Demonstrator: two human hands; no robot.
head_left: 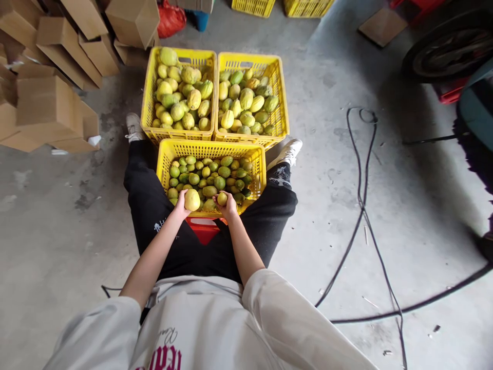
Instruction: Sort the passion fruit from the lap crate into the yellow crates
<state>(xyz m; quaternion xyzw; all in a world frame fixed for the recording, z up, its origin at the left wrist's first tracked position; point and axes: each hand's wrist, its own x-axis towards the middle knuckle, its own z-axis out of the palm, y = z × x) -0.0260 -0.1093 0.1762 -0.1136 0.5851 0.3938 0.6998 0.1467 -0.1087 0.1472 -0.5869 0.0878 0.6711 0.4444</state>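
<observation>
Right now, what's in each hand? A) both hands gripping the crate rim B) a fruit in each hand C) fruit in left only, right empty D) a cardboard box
B: the left hand is closed round a larger yellow fruit and the right hand round a smaller yellow-green fruit, both over the near edge of the near yellow crate.

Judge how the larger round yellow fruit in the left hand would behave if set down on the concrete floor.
The round yellow fruit would probably roll: it looks rounded all over, with no flat side. It seems firm, since the left hand grips it without denting it. Its skin looks smooth, so perhaps slightly slippery.
</observation>
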